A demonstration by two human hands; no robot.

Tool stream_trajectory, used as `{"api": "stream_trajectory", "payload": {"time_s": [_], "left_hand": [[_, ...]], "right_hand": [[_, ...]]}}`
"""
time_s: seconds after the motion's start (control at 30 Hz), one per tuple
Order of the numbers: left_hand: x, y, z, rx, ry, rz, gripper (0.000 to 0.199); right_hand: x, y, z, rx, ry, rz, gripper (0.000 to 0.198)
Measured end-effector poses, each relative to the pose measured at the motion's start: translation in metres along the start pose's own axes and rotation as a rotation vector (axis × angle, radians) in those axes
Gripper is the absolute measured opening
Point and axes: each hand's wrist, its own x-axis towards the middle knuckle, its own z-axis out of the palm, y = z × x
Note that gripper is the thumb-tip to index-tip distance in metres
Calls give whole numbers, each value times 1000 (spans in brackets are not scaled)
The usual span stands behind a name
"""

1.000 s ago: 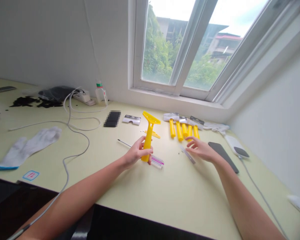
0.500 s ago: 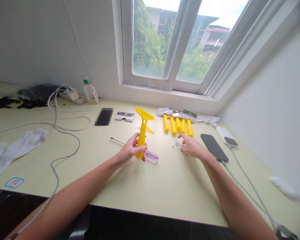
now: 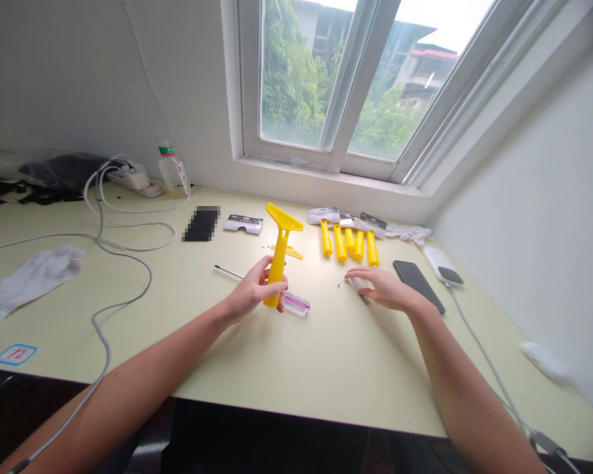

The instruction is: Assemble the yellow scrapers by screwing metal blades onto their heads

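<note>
1. A blue-bordered label [image 3: 16,354] bears red figures (too blurred to read surely).
2. The left hand [image 3: 257,289] has its grip wrapped around the yellow scraper [image 3: 277,266], head up, near the screwdriver [image 3: 297,303].
3. The right hand [image 3: 383,288] spreads over the grey blade [image 3: 360,290]; whether its grip pinches it, one cannot tell.
4. The bench [image 3: 326,368] stretches from both hands to its front edge.

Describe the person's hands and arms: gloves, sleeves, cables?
Left hand and right hand are ungloved. No sleeve, watch or bracelet shows on the left forearm or right forearm. A grey cable crosses in front of the left forearm; contact is unclear.
</note>
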Motion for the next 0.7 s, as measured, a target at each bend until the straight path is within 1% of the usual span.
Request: {"api": "stream_trajectory", "payload": {"time_s": [0.1,0.17,0.27,0.4,0.47,0.57,0.7], "left_hand": [[-1,1,0,2,4,2,38],[-1,1,0,0,-1,2,38],[-1,1,0,1,-7,-4,38],[0,2,0,10,0,-7,39],[0,2,0,18,6,-3,39],[0,1,0,34,-3,-1,37],[0,-2,2,39,-16,-5,36]], "right_hand": [[-7,-1,2,32,48,70,51],[-11,-1,3,79,65,82,55],[-16,-2,2,94,47,75,57],[-27,-9,5,58,9,76,62],[-38,-16,9,34,18,73,65],[-57,-28,18,23,38,47,62],[-69,-32,26,37,88,7,60]]}}
